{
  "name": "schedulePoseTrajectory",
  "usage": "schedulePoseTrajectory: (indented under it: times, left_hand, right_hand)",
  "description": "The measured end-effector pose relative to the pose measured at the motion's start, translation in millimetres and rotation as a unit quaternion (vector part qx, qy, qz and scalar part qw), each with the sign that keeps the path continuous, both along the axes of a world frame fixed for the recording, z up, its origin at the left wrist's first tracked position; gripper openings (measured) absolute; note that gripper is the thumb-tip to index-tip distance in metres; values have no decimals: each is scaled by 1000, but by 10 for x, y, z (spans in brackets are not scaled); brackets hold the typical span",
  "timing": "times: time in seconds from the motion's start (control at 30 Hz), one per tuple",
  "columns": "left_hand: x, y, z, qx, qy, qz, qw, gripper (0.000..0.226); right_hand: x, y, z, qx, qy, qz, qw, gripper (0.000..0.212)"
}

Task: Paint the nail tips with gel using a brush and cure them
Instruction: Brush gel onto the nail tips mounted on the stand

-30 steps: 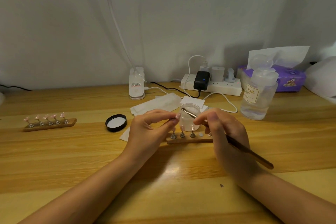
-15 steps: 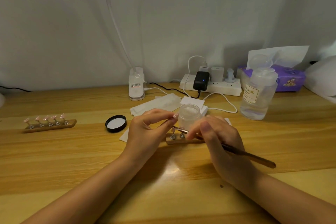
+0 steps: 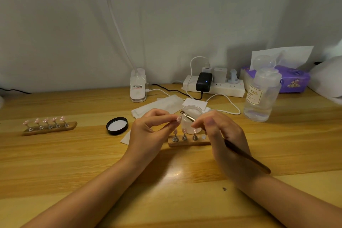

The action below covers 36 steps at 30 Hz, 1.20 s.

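Half a second ago the brush point(image 3: 190, 117) had its tip down by the near wooden stand point(image 3: 188, 142); now the tip is up over the open gel jar point(image 3: 192, 114), right beside the nail tip point(image 3: 179, 119) in the left hand point(image 3: 148, 133). I judge that a fresh stroke of gel is starting on this tip — curing has yet to come. The left hand pinches the nail tip between thumb and forefinger, raised just above the stand's left end. The right hand point(image 3: 222, 133) pinches the brush near its ferrule, the handle trailing back over the wrist. Three tips stand on pegs on the stand between the hands, with one bare peg spot at its right. Five pink tips sit on a second stand point(image 3: 49, 128), well apart on the left of the table point(image 3: 74, 163); the jar's black lid point(image 3: 117, 126) lies near the left hand.
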State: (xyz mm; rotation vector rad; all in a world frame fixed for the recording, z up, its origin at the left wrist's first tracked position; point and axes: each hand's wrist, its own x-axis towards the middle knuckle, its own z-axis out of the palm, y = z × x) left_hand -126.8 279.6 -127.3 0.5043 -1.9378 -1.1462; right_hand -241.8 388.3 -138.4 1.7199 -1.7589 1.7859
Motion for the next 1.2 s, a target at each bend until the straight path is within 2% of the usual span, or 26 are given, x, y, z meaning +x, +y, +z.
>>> schedulePoseTrajectory:
  times: [0.17,0.3,0.43,0.57,0.67,0.87,0.97,1.13,1.2]
  left_hand:
    - [0,-10,-9,4,-1,3,1000,18]
    - [1,-3,-1,2,3,3,1000,18]
    - [1,-16,-20,-18,-7,1,1000,22]
    - [3,-9,-22,-31,-5,-2,999,22]
    - [3,-14,-26,-26,-2,-1,1000,22]
    - [5,-9,-20,-30,-5,0,1000,19]
    - [8,-1,-9,-31,-3,-2,1000,17]
    - [-1,-10,-17,-30,3,-4,1000,17]
    - [-1,-4,-19,-29,9,-11,999,16]
  right_hand:
    - [24,16,-17,-21,41,7,999,48]
    - [6,5,5,-13,14,-10,1000,32]
    - [16,5,-8,-6,49,-18,999,36]
    - [0,19,-7,-27,31,-25,999,35]
    - [8,-9,-2,-6,50,-38,998,35]
    - [-8,18,-25,-39,29,-8,999,38]
    - [-2,-8,-2,-16,22,-24,999,30]
    - [17,26,-13,-22,46,-2,999,38]
    - [11,31,0,-33,28,-7,999,34]
